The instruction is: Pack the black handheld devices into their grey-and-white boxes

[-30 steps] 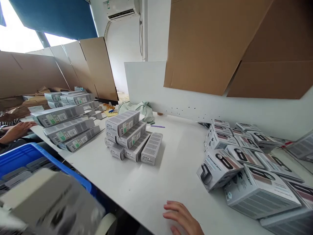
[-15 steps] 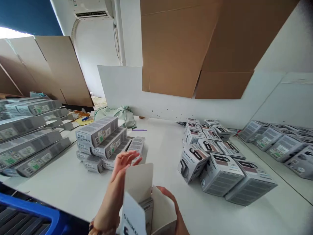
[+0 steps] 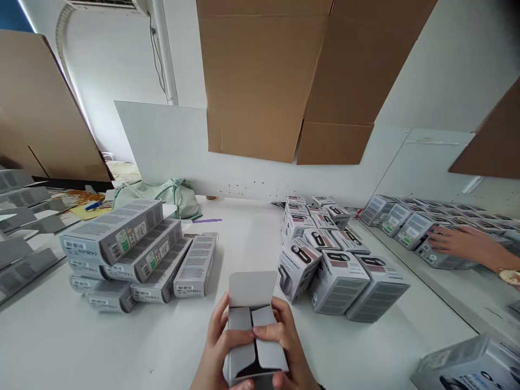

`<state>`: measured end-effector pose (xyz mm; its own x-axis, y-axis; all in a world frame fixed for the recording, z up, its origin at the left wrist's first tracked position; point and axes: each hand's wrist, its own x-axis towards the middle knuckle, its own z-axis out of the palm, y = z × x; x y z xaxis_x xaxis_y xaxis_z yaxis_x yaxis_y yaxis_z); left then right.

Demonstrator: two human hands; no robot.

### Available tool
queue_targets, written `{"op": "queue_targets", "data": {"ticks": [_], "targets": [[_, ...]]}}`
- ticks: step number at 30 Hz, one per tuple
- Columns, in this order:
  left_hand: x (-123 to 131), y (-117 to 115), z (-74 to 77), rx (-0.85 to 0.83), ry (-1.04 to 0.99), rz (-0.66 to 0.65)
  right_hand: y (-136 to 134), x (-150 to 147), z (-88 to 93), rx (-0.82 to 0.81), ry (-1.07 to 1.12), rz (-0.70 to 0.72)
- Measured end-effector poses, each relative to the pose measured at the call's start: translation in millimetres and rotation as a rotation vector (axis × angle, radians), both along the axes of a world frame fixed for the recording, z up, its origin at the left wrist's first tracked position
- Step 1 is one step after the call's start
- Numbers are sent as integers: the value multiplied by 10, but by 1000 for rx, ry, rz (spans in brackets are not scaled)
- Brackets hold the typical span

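Note:
A small white-and-grey cardboard carton [image 3: 240, 357] is held low in front of me between both hands. Its long lid flap stands upright at the far side, while two white side flaps lie folded inward with a dark gap between them. My left hand [image 3: 221, 346] grips the carton's left side, its fingers pressing on the left flap. On the other side, my right hand [image 3: 290, 346] wraps round the carton, with fingers on the right flap. What lies inside is mostly hidden under the flaps.
Closed printed cartons [image 3: 339, 279] stand grouped to the right. Flat long boxes [image 3: 109, 233] are stacked at left, near a pale green cloth bag [image 3: 162, 192]. Another person's hand [image 3: 467, 244] touches cartons on the adjoining table; a blurred carton [image 3: 471, 363] sits at lower right.
My left hand has come from beside the carton onto its flaps. The side flaps, standing before, are now folded in. The view has turned right, bringing another person's hand into sight.

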<state>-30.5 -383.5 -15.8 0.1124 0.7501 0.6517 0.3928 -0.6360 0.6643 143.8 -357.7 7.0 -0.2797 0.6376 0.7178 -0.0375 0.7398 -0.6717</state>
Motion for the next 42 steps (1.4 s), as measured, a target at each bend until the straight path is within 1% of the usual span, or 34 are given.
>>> {"op": "queue_targets", "data": {"ticks": [2,4,5,7,9,10,11,14,15,16,18,19,21,23,25,27,30,32,33,35,36,38,40,41,42], "targets": [[1,33,89,74,-34,-16,-26,-1,-22,-46,32,28],[17,68,159,205,-149,-62,-45,-33,-82,-91,54,15],[26,83,176,245,-188,-75,-49,-59,-121,-120,81,4],[38,95,168,247,-168,-60,-47,-106,-191,-161,220,-13],[34,84,121,191,-88,-13,-43,-113,-190,-159,361,-41],[27,70,93,182,-67,-3,-44,-92,-149,-144,352,-45],[19,55,66,184,-58,-7,-49,-58,-80,-122,262,-35],[12,18,20,144,-33,-7,-78,83,224,-56,-220,37],[20,16,19,136,-24,-8,-87,122,321,-39,-322,50],[35,20,25,151,-42,-9,-96,151,401,-20,-375,53],[83,46,48,222,-150,-15,-109,175,497,7,-387,39],[114,63,62,263,-217,-16,-115,175,517,20,-377,32],[175,95,81,289,-305,-12,-125,162,537,35,-340,5],[222,112,76,284,-330,-22,-125,143,577,32,-276,-48],[240,103,49,316,-340,-59,-96,120,662,16,-220,-111],[224,66,25,323,-282,-87,-23,91,773,-27,-206,-186],[150,-21,66,199,-50,-88,145,37,891,-207,-231,-295],[88,-72,157,110,96,-83,232,11,900,-329,-173,-319],[60,-88,211,86,137,-81,249,8,886,-351,-114,-300],[18,-98,307,55,158,-81,213,26,841,-312,6,-216],[7,-92,339,55,139,-78,163,48,815,-288,24,-164],[9,-60,355,58,61,-60,29,103,767,-292,-62,-86],[40,-8,316,152,-69,-7,-94,157,722,-355,-209,-52],[62,22,284,217,-131,26,-133,178,700,-391,-243,-49],[84,51,250,276,-181,56,-153,196,675,-424,-230,-56]]}}
